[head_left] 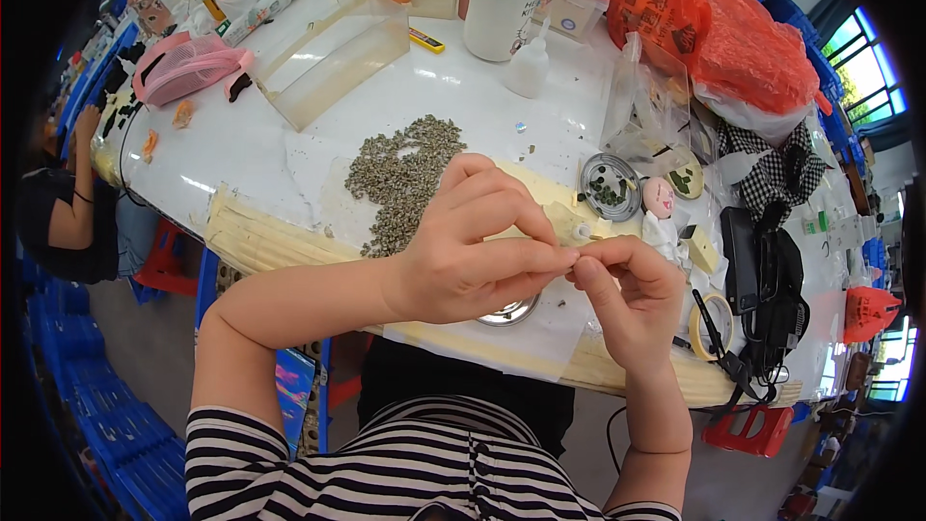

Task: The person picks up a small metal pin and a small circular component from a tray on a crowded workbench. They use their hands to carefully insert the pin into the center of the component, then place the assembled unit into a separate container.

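Note:
My left hand (477, 246) and my right hand (632, 294) meet fingertip to fingertip over the front of the white table. Thumb and forefinger are pinched on each. Whatever lies between the tips is too small to make out. Beneath the left hand, part of a shiny round metal dish (513, 315) shows. To its left spreads a heap of small grey-brown metallic pieces (400, 178). Beyond the right hand are a round tin (610, 189) with dark green bits and a small pink ball with a drawn face (658, 198).
A white lidded jar (502, 14), a nozzle bottle (528, 69) and an open clear box (338, 68) stand farther back. Red plastic bags (743, 39) fill the back right. A tape roll (712, 326) and black bag (781, 294) lie right. Another person (72, 217) sits left.

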Available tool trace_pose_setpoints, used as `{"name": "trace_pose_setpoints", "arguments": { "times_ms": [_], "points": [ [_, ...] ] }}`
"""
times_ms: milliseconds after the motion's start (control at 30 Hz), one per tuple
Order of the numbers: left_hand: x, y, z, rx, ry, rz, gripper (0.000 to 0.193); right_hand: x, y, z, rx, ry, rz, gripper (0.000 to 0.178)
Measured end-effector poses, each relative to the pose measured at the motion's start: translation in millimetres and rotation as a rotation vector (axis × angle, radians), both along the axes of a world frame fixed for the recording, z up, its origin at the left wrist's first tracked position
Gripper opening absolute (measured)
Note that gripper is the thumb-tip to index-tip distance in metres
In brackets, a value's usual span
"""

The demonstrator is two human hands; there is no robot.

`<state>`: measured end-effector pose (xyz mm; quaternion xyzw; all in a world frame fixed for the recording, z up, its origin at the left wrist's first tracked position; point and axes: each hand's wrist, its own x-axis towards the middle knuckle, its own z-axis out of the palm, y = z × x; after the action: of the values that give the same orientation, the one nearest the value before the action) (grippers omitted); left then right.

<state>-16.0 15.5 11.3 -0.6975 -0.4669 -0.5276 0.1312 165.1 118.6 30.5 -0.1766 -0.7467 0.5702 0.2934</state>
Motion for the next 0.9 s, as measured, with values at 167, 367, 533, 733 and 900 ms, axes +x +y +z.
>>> {"name": "trace_pose_setpoints", "arguments": {
  "times_ms": [167, 367, 533, 733, 900],
  "points": [
    [0.2, -4.2, -5.5, -0.129, -0.082, -0.001, 0.028, -7.7, -8.2, -7.3, 0.849, 0.091, -0.176, 0.024],
    [-1.2, -4.2, -5.7, -0.226, -0.263, -0.060, 0.024, -5.5, -5.1, -13.1, 0.917, 0.143, -0.156, 0.027],
    [-1.0, -4.6, -2.4, -0.188, -0.199, -0.145, 0.024, 1.5, -5.0, -16.4, 0.348, 0.081, -0.022, 0.017],
    [-0.6, -1.6, -2.5, -0.192, -0.155, -0.178, 0.025, 5.3, -4.5, -18.2, 0.158, 0.053, -0.021, 0.015],
    [1.9, -0.5, -3.2, -0.205, -0.144, -0.110, 0.024, -0.3, -8.1, -14.4, 0.796, 0.181, -0.190, 0.024]
  ]
}}
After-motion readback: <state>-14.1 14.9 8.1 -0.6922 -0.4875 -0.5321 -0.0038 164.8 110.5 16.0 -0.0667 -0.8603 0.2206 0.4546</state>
